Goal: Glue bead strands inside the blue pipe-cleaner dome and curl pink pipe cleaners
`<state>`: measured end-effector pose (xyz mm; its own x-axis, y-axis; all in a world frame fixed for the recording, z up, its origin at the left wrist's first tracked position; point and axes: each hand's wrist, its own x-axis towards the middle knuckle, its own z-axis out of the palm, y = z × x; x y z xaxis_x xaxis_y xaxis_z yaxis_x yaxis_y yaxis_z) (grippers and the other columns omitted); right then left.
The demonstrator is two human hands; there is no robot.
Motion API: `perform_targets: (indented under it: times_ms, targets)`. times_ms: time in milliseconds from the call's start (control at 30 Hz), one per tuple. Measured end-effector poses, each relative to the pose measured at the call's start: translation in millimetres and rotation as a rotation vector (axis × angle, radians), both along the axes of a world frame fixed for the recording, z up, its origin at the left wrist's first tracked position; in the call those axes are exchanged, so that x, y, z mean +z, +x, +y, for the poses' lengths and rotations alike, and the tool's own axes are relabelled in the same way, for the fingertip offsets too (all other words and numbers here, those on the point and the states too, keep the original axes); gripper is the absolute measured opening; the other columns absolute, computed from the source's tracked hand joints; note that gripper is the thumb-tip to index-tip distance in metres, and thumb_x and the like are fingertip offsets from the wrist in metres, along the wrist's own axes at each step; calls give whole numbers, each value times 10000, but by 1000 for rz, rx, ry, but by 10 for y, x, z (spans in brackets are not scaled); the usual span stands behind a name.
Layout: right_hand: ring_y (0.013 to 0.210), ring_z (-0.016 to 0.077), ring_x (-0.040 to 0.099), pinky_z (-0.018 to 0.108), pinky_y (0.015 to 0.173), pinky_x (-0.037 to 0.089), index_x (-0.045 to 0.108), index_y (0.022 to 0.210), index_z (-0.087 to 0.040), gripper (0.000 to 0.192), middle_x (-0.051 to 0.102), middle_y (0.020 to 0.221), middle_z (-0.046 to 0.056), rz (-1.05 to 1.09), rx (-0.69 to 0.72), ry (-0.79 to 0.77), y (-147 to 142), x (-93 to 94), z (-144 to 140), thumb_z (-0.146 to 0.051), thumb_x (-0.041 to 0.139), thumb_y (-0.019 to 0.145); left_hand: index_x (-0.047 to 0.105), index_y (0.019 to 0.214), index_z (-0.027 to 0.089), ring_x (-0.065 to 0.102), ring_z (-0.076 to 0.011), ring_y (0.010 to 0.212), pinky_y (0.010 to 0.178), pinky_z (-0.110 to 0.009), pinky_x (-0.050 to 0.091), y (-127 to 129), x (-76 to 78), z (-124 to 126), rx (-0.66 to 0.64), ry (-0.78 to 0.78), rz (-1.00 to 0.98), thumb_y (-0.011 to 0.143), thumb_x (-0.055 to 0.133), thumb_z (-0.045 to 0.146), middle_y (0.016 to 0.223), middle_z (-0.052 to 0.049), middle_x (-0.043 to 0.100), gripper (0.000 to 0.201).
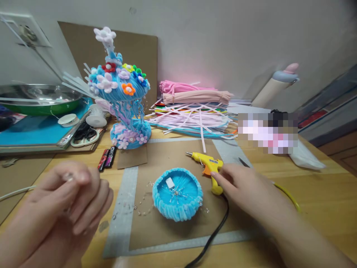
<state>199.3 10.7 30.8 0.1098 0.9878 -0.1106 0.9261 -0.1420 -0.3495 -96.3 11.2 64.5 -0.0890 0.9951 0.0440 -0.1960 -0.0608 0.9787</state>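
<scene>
My left hand is raised at the lower left with thumb and forefinger pinched on a small clear bead; the other fingers are curled. My right hand is closed at the handle of a yellow glue gun, whose nozzle points left; part of the grip is hidden. Between the hands, a blue fuzzy pipe-cleaner bowl rests hollow side up on the cardboard. Inside it are a small white block and wires spreading from the centre. Beaded strands trail from its rim on both sides.
A tall blue flower-covered piece stands behind. Pipe cleaners are piled by the wall. Scissors, spools and a metal bowl sit at left. A black cord crosses the cardboard mat.
</scene>
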Motion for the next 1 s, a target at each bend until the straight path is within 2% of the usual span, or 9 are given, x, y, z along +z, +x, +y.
perform_targets:
  times_ms: [67,200,300,400,500,600,667,800,1000]
  targets:
    - [498,196,493,293,464,219,534,526,-222,442,575,545,62,-137,-15,-175,108,-132,120,-553,511,818,622,728,222,337,-38,360,353,-145,276,66,-5,18,65,-8,-73,745,711,240,430,79,372,92]
    - [529,190,529,280,463,228,556,579,-203,362,620,607,62,-49,-21,-172,129,-323,221,-513,570,764,682,794,217,477,-63,505,438,-145,377,113,-159,20,134,-26,67,721,756,249,574,43,572,109]
    - [540,173,569,261,459,301,589,686,-188,241,645,650,47,57,-26,-182,131,-345,203,-395,529,795,701,814,247,597,-119,699,565,-169,467,69,-285,9,183,2,273,689,781,254,759,31,678,148]
    - [527,163,590,249,474,404,577,807,-184,135,635,634,14,455,-108,-202,175,-271,147,-306,527,781,707,825,285,622,-130,805,757,-203,490,77,-311,-10,253,88,499,698,772,224,834,60,705,155]
    - [532,158,606,264,523,466,530,774,-193,83,627,611,-5,1032,-119,-187,213,-118,79,-241,589,741,712,796,288,631,-139,773,751,-238,514,162,-254,-37,298,162,606,714,751,227,812,55,701,110]
    - [525,144,623,244,482,454,541,859,-215,178,689,741,3,1459,-84,-232,210,66,19,-212,655,723,704,743,272,637,-139,733,651,-223,532,233,-223,-46,257,204,620,719,730,199,793,39,690,81]
    - [478,132,606,226,427,411,573,951,-234,244,712,779,9,1562,-61,-287,186,153,-2,-241,681,733,686,719,263,639,-127,712,626,-201,531,239,-246,-38,216,228,634,715,728,187,776,43,684,86]
    - [449,132,594,228,410,384,628,967,-225,306,715,748,23,1557,-34,-381,111,134,2,-265,758,692,669,769,269,643,-131,725,606,-197,514,209,-319,-10,126,280,774,749,708,229,786,41,688,59]
    - [480,112,527,236,453,405,690,846,-212,188,647,687,35,1546,-148,-177,27,-36,0,-314,763,705,614,829,285,620,-111,703,613,-189,470,253,-292,3,-66,347,975,833,598,196,784,52,651,91]
